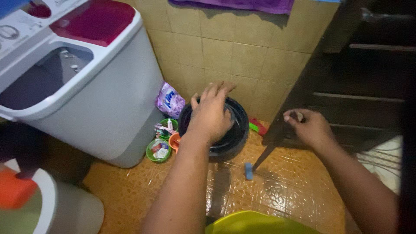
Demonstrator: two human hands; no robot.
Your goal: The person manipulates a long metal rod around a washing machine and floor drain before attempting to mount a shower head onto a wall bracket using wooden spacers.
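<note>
My left hand [211, 113] lies palm down over a round black basin [237, 136] on the floor by the tiled wall, fingers spread toward its far rim. My right hand [308, 126] is closed around the top of a thin dark stick [263, 157]. The stick slants down to a small blue block [248, 170] resting on the floor tiles. The stick's upper part blends into the dark wood behind it.
A white twin-tub washing machine [104, 99] with a red lid stands at left. Beside it are a purple detergent pouch [170, 99] and small green and orange bowls [158, 151]. A dark wooden door [359, 86] is at right, a yellow-green rim [255, 222] near me, a white bucket [65, 208] lower left.
</note>
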